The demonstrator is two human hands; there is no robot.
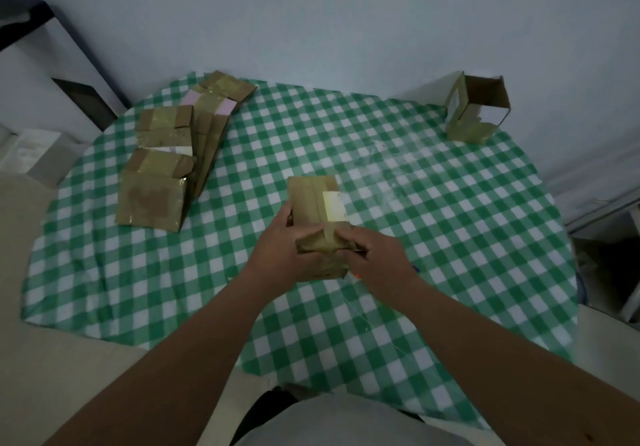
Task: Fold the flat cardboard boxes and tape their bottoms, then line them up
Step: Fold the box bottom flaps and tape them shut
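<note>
A small brown cardboard box [313, 199] with a pale label lies in the middle of the green checked table [433, 224], its near end flaps folded in. My left hand [277, 248] grips the box's left side and near flaps. My right hand [375, 255] holds the right side, fingers curled on the flaps over a strip of tape. A pile of flat taped boxes [166, 168] lies at the table's left. One folded-up box [476, 113] stands open at the far right corner.
Something small with orange and blue parts [356, 275] peeks out under my right wrist. A dark-framed piece of furniture [69, 75] and a white box [38, 154] stand left of the table. A wall runs behind it.
</note>
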